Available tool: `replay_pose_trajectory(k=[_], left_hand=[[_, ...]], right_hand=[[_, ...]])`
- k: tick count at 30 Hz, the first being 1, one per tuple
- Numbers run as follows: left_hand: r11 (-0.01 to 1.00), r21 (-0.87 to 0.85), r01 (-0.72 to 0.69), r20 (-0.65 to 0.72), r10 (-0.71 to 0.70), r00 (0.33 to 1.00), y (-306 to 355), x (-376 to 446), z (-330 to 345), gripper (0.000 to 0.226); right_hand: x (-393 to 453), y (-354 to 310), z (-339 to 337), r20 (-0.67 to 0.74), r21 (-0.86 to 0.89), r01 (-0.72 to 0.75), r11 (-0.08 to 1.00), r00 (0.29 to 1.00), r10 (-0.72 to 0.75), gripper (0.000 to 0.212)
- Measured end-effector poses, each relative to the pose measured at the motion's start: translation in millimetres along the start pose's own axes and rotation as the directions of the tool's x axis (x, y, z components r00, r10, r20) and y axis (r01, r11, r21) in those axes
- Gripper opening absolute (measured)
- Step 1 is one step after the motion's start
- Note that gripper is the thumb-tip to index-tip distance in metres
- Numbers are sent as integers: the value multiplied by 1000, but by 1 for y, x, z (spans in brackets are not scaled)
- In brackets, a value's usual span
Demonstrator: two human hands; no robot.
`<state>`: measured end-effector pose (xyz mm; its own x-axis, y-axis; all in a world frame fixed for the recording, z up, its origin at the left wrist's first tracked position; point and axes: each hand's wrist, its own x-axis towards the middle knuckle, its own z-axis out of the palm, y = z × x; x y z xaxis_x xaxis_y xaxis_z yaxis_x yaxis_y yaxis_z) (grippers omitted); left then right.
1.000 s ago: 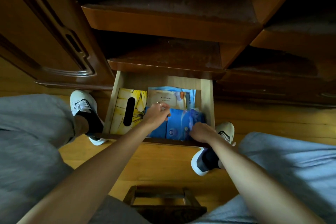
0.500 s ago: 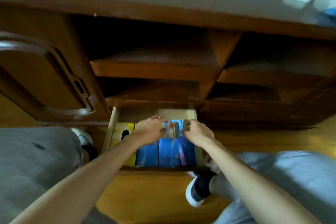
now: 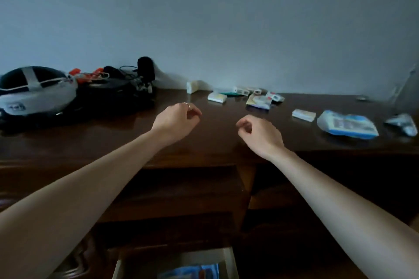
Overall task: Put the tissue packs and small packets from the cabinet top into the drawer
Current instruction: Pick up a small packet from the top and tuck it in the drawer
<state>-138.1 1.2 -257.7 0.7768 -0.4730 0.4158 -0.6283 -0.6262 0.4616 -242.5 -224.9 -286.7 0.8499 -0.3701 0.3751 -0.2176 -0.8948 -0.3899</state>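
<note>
Now, from the head view: both hands hover over the dark surface (image 3: 113,142) with nothing in them. The left hand (image 3: 175,121) has its fingers loosely curled, a ring on one; the right hand (image 3: 260,135) is likewise loose, thumb and forefinger near each other, so neither grip holds anything.

To the right lies a blue tissue pack (image 3: 348,125), with a small white packet (image 3: 303,115) just beside it and a crumpled wrapper (image 3: 402,123) farther right. More packets (image 3: 246,96) sit clustered near the wall. The drawer (image 3: 233,263) stands open below, something blue already inside.

The tissue pack looks soft, light and slick in its film; it probably squashes, so taking it across its short sides seems best. The flat packets likely need a pinch at an edge, or sliding to the rim first.
</note>
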Motion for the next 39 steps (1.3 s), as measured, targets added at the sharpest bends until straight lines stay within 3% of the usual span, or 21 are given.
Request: replay_pose_trajectory(k=[3, 7, 11, 14, 17, 19, 21, 27, 30, 34, 36, 39], left_hand=[[998, -24, 53, 53, -52, 997, -10, 39, 24, 20], [1000, 28, 1, 74, -3, 997, -19, 95, 65, 24], [985, 153, -74, 103, 59, 993, -18, 156, 113, 42], [977, 190, -94, 99, 76, 992, -14, 201, 150, 57], [973, 206, -107, 109, 86, 990, -14, 243, 181, 63], [965, 242, -100, 172, 58, 983, -16, 269, 195, 62], [955, 277, -107, 217, 47, 975, -18, 285, 206, 56], [942, 333, -39, 170, -20, 985, -13, 286, 208, 51], [959, 281, -24, 156, -21, 988, -8, 260, 198, 42], [985, 159, -71, 136, 49, 989, -7, 205, 164, 36], [1000, 13, -27, 131, 25, 991, -6, 172, 144, 31], [971, -209, 117, 73, -104, 992, 1, 121, 117, 37]], right_hand=[[37, 18, 15, 141, -190, 22, 982, 990, 5, 34], [92, 39, 28, 52, -301, -69, 951, 995, 89, 29], [154, 69, 37, 20, -425, -150, 893, 984, 175, 36], [193, 94, 50, 60, -412, -149, 899, 980, 191, 39], [220, 111, 65, 38, -402, -147, 904, 984, 176, 26], [230, 116, 71, 0, -448, -105, 888, 993, 118, 21], [234, 119, 74, 7, -464, -95, 881, 994, 112, 31], [234, 122, 74, -1, -501, -67, 863, 997, 76, 35], [226, 115, 72, 30, -485, -29, 874, 998, 50, 33], [197, 95, 54, 222, -356, -39, 934, 967, 124, 40], [166, 75, 47, 271, -311, -1, 950, 958, 90, 40], [102, 46, 41, 239, -168, 69, 983, 971, -27, 49]])
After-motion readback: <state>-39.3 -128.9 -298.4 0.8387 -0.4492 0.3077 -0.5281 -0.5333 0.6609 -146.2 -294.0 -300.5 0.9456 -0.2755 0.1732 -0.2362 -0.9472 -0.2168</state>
